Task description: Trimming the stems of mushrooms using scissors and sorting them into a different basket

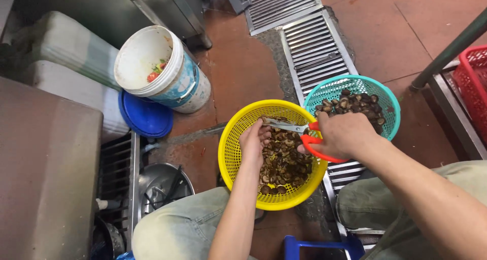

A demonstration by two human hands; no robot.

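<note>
A yellow plastic basket (pixel 234 143) sits on the floor between my knees, holding several brown dried mushrooms (pixel 284 163). My left hand (pixel 255 141) reaches into it, fingers curled around a mushroom near the scissor tips. My right hand (pixel 342 134) grips red-handled scissors (pixel 299 131), blades pointing left over the yellow basket. Behind it, a teal basket (pixel 388 105) holds more mushrooms (pixel 352 104).
A white bucket (pixel 167 70) with scraps stands on a blue lid (pixel 144 119) at the left. Metal drain grates (pixel 314 47) run up the red tile floor. A red crate (pixel 469 87) sits on a steel rack at the right. A metal pot (pixel 162 186) and blue stool (pixel 319 247) lie near my legs.
</note>
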